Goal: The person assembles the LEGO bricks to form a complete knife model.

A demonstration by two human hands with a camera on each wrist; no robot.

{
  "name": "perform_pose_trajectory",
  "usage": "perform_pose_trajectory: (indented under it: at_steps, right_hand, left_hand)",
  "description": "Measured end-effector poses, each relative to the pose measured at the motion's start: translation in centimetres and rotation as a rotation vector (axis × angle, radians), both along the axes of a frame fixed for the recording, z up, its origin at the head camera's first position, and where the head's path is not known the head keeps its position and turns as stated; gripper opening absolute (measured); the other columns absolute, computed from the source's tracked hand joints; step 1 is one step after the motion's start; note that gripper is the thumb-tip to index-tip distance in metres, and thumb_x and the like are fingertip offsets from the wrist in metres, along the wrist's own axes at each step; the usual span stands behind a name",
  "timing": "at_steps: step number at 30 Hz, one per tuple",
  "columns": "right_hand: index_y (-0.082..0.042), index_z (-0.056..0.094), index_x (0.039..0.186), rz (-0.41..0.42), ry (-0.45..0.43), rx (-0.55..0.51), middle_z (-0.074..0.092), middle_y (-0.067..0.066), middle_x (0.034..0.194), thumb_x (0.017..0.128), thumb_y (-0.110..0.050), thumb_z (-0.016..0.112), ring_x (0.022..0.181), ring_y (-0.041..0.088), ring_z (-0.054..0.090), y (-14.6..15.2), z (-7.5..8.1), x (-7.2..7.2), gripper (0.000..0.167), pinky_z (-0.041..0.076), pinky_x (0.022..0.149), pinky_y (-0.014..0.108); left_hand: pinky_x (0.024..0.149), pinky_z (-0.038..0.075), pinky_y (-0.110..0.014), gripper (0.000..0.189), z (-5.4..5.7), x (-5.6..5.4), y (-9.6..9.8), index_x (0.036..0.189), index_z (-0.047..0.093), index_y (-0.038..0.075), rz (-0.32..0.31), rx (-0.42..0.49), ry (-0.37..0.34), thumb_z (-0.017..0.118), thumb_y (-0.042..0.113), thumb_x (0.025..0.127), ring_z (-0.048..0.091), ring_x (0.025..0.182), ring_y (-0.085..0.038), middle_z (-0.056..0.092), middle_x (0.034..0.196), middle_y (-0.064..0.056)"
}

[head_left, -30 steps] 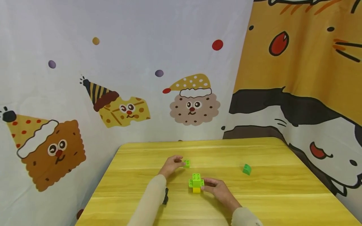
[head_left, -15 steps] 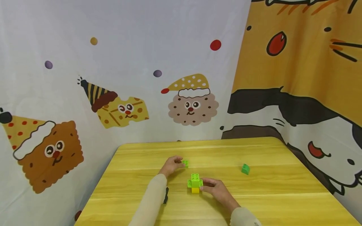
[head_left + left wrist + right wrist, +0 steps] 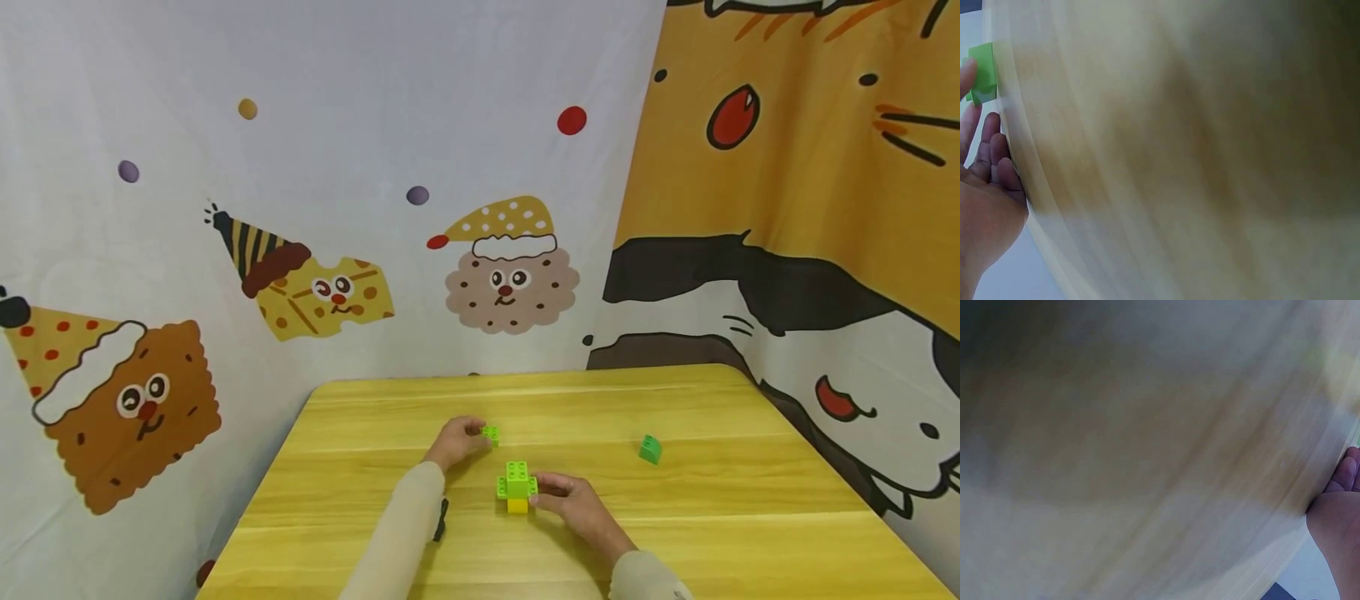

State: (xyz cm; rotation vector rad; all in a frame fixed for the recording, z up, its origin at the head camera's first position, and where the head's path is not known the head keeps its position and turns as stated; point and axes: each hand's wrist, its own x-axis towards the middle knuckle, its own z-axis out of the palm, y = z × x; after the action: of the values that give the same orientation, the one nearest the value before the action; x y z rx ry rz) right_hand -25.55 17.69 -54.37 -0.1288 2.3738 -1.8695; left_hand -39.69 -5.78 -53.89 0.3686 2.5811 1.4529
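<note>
My left hand (image 3: 457, 442) pinches a small lime-green toy building brick (image 3: 491, 436) toward the far side of the table. In the left wrist view the same brick (image 3: 984, 74) shows between thumb and index finger, at the left edge. Nearer to me stands a small build of stacked toy bricks (image 3: 517, 481), lime green above a yellow base, with green studs jutting out on both sides. My right hand (image 3: 576, 507) holds this build by its right side, thumb in front. The right wrist view catches only part of the right hand (image 3: 1347, 478), not its fingertips' contact.
A darker green brick (image 3: 650, 450) with a sloped side lies to the right on the wooden table (image 3: 697, 533). A small black object (image 3: 441, 521) sits beside the left forearm. Behind the table's far edge hangs a printed cartoon curtain (image 3: 337, 167).
The head view has shifted very slightly. Both hands and the bricks keep practically the same places.
</note>
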Motion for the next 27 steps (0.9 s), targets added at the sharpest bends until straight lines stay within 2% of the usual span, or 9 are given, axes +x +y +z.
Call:
perform_pose_trajectory:
  at_steps: [6, 18, 27]
  right_hand:
    - [-0.002, 0.064, 0.129, 0.008, -0.002, -0.001, 0.066, 0.015, 0.122, 0.087, -0.031, 0.078, 0.111, 0.028, 0.061, 0.0, -0.2, 0.0, 0.053, 0.05, 0.092, 0.046]
    - [-0.001, 0.065, 0.128, 0.0, 0.004, -0.003, 0.067, 0.014, 0.12, 0.085, -0.032, 0.079, 0.108, 0.027, 0.062, 0.0, -0.3, -0.2, 0.055, 0.051, 0.091, 0.044]
    - [-0.001, 0.065, 0.128, -0.011, -0.01, -0.007, 0.067, 0.014, 0.12, 0.086, -0.029, 0.079, 0.108, 0.027, 0.062, 0.1, 0.0, 0.1, 0.052, 0.051, 0.092, 0.045]
  left_hand:
    - [0.093, 0.047, -0.046, 0.039, 0.0, 0.1, -0.1, 0.121, 0.066, 0.003, 0.003, 0.01, -0.014, 0.079, 0.015, 0.087, 0.056, 0.104, -0.025, 0.062, 0.111, -0.008]
    - [0.088, 0.048, -0.042, 0.034, 0.7, 0.7, -0.1, 0.113, 0.068, 0.006, 0.027, -0.03, 0.011, 0.08, 0.023, 0.086, 0.057, 0.095, -0.019, 0.064, 0.102, -0.003]
    - [0.088, 0.049, -0.043, 0.035, 0.9, 1.6, -0.4, 0.112, 0.068, 0.007, -0.014, -0.032, 0.033, 0.08, 0.028, 0.086, 0.059, 0.098, -0.021, 0.065, 0.105, -0.003]
